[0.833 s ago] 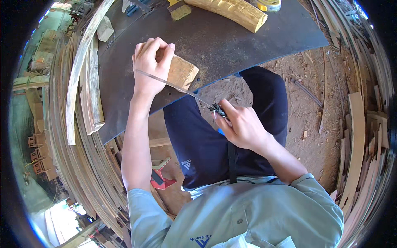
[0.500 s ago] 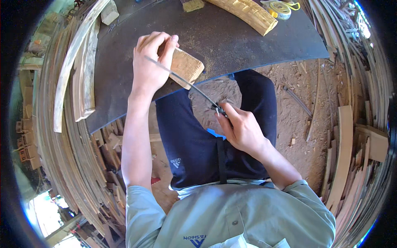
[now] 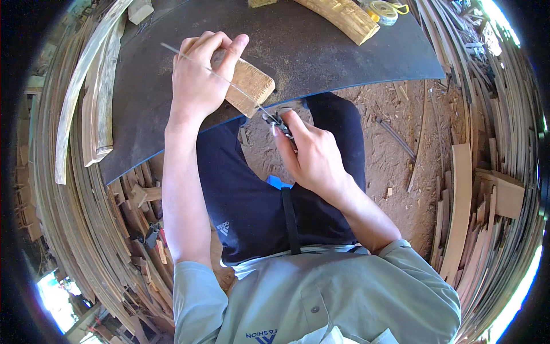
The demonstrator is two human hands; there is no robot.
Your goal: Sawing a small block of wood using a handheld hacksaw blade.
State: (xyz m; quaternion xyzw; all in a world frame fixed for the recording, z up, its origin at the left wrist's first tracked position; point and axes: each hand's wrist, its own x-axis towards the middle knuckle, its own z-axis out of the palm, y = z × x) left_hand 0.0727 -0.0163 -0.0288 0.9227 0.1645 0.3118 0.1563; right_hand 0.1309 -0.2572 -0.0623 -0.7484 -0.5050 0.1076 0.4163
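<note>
My left hand (image 3: 200, 77) presses a wooden block (image 3: 252, 83) with rounded corners onto the dark tabletop, its fingers wrapped over the far left end. The block's near end juts over the table edge. In my right hand (image 3: 312, 149) is the dark handle of a thin-bladed saw (image 3: 243, 93), its blade seen nearly edge-on. From the handle the blade runs up and left, across the block and past the back of my left hand. Whether its edge touches the wood I cannot tell.
Sawdust lies on the dark tabletop (image 3: 303, 63). A curved wooden piece (image 3: 344, 22) and a yellow-and-clear tape measure (image 3: 382, 11) sit at the far right. Long timber pieces (image 3: 102, 94) lie on the left. Stacked planks (image 3: 461, 200) line both sides, and chips litter the earth floor (image 3: 384, 149).
My right hand has pushed the saw forward and left, so more blade reaches beyond my left hand. My left hand keeps its hold on the block. The whole view has shifted slightly.
</note>
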